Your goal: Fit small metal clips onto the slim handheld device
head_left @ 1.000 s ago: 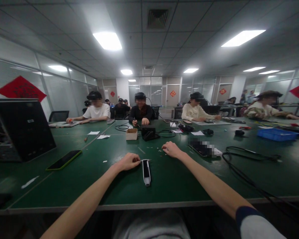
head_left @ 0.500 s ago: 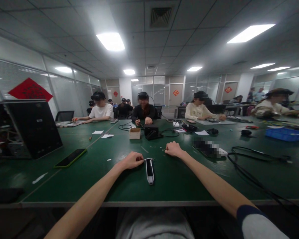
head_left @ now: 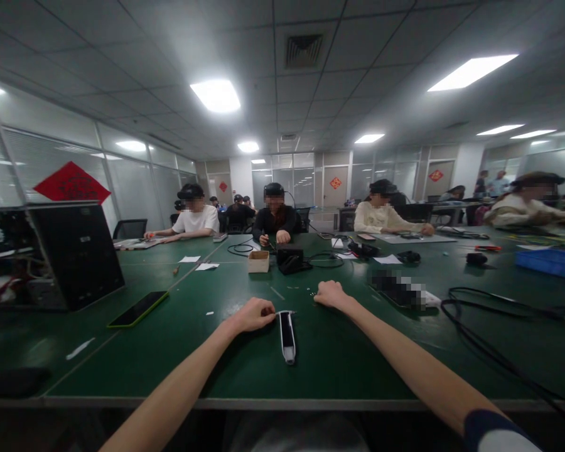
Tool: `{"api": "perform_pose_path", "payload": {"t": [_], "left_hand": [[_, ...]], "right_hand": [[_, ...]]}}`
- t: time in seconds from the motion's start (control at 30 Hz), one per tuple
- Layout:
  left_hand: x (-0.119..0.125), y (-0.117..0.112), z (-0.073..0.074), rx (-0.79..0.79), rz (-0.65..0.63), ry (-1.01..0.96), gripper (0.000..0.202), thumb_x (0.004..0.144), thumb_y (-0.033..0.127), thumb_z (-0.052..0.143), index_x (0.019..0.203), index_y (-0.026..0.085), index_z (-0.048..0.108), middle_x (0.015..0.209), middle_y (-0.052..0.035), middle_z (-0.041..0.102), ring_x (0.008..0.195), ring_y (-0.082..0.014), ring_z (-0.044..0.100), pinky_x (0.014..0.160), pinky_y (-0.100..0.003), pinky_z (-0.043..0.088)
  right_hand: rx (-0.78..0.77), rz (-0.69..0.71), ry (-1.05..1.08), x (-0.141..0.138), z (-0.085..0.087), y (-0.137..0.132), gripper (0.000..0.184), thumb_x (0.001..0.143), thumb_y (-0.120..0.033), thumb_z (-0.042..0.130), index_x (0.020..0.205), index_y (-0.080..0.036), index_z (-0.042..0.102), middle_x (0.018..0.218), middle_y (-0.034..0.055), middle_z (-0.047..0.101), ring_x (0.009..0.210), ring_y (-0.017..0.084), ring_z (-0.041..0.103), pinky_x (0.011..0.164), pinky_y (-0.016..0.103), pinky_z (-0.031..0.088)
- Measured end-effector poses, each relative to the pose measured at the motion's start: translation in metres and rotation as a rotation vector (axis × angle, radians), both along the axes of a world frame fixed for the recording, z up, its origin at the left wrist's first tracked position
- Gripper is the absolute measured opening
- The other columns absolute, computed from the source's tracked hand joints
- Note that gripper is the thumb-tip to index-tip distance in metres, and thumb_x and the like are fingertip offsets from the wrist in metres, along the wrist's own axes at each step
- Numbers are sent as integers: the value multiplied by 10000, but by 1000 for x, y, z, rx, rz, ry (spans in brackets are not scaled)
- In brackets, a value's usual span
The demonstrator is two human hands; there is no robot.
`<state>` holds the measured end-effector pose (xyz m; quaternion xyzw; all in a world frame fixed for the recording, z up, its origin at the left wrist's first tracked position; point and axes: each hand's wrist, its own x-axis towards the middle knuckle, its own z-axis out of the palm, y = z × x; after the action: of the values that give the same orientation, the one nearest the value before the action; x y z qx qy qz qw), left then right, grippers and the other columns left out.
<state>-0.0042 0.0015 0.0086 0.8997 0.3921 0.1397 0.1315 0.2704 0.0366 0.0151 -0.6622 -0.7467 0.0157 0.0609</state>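
A long, narrow casing point(head_left: 289, 353) with a pale rim and a dark hollow lies on the green table, its length pointing toward me. My left hand point(head_left: 254, 315) rests at its far end on the left, fingers curled and closed. A thin bar crosses that end by the fingertips; whether they pinch it or something smaller is hidden. To the right and farther off, my right hand point(head_left: 330, 295) is palm down with its fingers drawn together on the tabletop. Several tiny pieces point(head_left: 310, 290) lie right beside those fingertips. Anything inside that grip is too small to see.
A phone point(head_left: 139, 309) with a green edge and an opened computer case point(head_left: 78, 254) are on the left. Ahead stand a small box point(head_left: 258, 262) and a black device point(head_left: 292, 260). Black cables point(head_left: 471, 339) and a blue tray point(head_left: 553, 262) lie right. Co-workers sit opposite.
The whole view has shifted slightly downward and right as my head moved. Both hands keep nearly the same places beside the casing and the tiny pieces.
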Motion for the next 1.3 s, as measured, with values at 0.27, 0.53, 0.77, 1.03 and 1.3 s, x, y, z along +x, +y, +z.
{"api": "perform_pose_path", "payload": {"t": [0.27, 0.53, 0.77, 1.03, 1.3], "left_hand": [[1, 0, 0, -6, -4, -11, 248, 844, 345, 501, 907, 161, 655, 780, -17, 669, 679, -127, 597, 624, -199, 439], [2, 0, -1, 13, -8, -22, 241, 831, 348, 518, 884, 161, 662, 731, -11, 672, 660, -132, 593, 617, -202, 418], [1, 3, -3, 38, -12, -25, 218, 828, 317, 517, 885, 165, 663, 741, -7, 668, 659, -125, 591, 610, -196, 419], [2, 1, -2, 45, -28, -27, 205, 825, 295, 517, 868, 159, 664, 699, -6, 654, 626, -116, 579, 585, -182, 415], [2, -1, 1, 22, -24, -29, 218, 822, 306, 517, 874, 158, 668, 708, -10, 651, 620, -116, 575, 587, -185, 420]], "right_hand": [[155, 348, 133, -13, 6, -34, 253, 836, -193, 497, 1038, -140, 640, 995, 98, 662, 962, 214, 572, 828, 295, 413], [143, 651, 303, -29, -2, -49, 227, 884, -217, 458, 960, -173, 668, 976, 69, 665, 919, 197, 576, 850, 323, 426], [160, 652, 315, -26, -5, -44, 199, 868, -292, 520, 928, -170, 666, 929, 62, 668, 874, 199, 584, 819, 331, 437], [55, 645, 437, -23, -10, -43, 175, 811, -295, 593, 927, -193, 675, 888, 25, 684, 807, 164, 625, 763, 278, 476], [35, 560, 630, -29, -16, -46, 213, 752, -327, 667, 899, -173, 667, 875, 25, 687, 791, 147, 635, 756, 273, 498]]}}
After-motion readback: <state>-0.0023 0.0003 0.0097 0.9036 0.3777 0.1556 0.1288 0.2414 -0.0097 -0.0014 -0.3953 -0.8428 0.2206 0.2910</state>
